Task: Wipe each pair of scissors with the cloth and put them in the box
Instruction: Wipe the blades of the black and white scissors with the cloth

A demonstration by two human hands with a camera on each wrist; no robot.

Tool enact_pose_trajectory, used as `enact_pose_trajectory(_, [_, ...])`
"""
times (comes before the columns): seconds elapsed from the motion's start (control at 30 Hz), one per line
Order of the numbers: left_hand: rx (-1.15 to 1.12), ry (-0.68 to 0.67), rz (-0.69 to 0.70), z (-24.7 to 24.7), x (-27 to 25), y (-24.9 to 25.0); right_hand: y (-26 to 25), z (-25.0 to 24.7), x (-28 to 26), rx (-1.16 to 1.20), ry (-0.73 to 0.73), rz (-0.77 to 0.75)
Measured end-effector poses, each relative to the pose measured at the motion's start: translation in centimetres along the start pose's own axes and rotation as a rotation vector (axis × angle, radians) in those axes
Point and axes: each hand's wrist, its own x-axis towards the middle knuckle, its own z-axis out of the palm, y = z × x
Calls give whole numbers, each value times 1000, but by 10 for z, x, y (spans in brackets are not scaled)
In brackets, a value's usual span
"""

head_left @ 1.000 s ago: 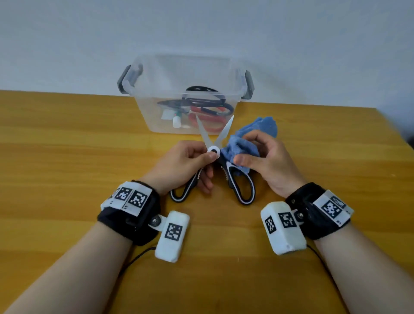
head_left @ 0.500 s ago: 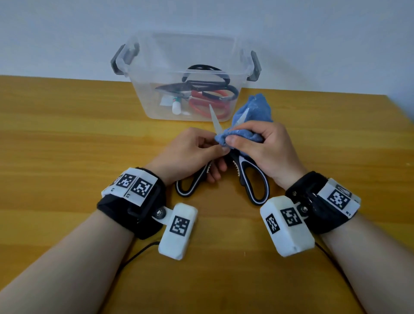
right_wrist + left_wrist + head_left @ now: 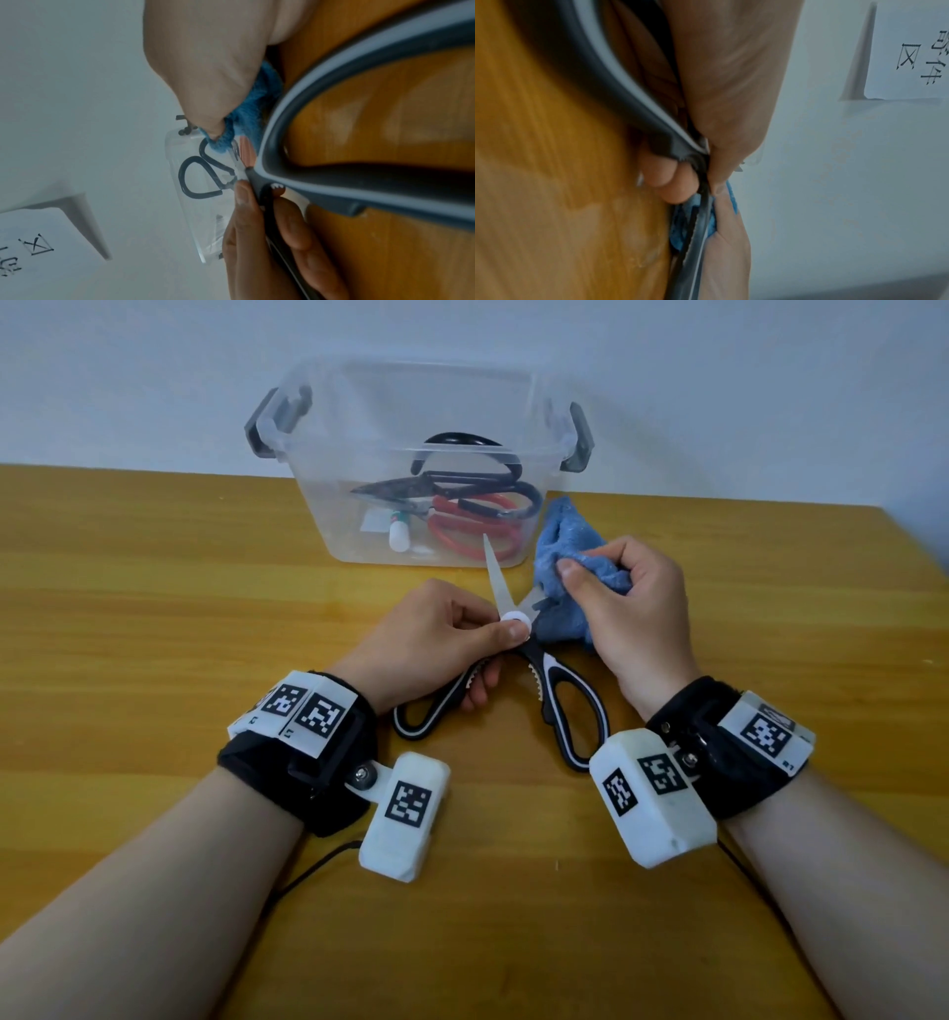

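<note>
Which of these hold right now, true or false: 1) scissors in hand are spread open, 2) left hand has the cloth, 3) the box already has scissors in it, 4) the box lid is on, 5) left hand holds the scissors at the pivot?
1) True. The black-and-white scissors have blades and handles spread apart.
2) False. The right hand grips the blue cloth; the left hand does not.
3) True. The clear box holds red-handled scissors and black-handled scissors.
4) False. No lid shows on the box; its top is open.
5) True. The left hand pinches the black-and-white scissors at the white pivot, near the top of one handle.
</note>
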Motion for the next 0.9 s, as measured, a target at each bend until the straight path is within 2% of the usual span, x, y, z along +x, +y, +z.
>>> enact_pose_trajectory(0.07, [-19, 12, 1, 0, 0, 0, -4, -1, -2, 71, -31, -11])
enact_pose_trajectory(0.17, [-26, 24, -7, -1, 1, -2, -9, -2, -7, 30, -294, -102])
enact_pose_trajectory(0.2, [-18, 24, -8, -1, 1, -2, -9, -1, -8, 5, -330, -119])
enact_pose_trajectory(0.33, [10, -1, 2, 0, 1, -1, -2, 1, -2, -49, -161, -39])
enact_pose_trajectory(0.47, [3, 2, -11, 0, 1, 0, -2, 1, -1, 71, 17, 38])
enact_pose_trajectory(0.53, [-11, 13, -4, -1, 1, -1, -4, 0, -2, 103, -68, -1])
enact_pose_trajectory(0.6, [-15, 20, 3, -1, 1, -2, -5, 0, -6, 39, -209, -58])
enact_pose_trajectory(0.63, [-10, 19, 8, -2, 1, -2, -4, 1, -6, 4, -224, -54])
enact_pose_trajectory(0.73, [12, 3, 19, -1, 0, -1, -3, 1, -2, -62, -108, 21])
enact_pose_trajectory(0.83, [14, 0, 12, -1, 1, -1, -5, 1, -2, 12, 32, 73])
enact_pose_trajectory(0.9, [-5, 11, 14, -2, 1, -2, -6, 0, -3, 75, -15, 48])
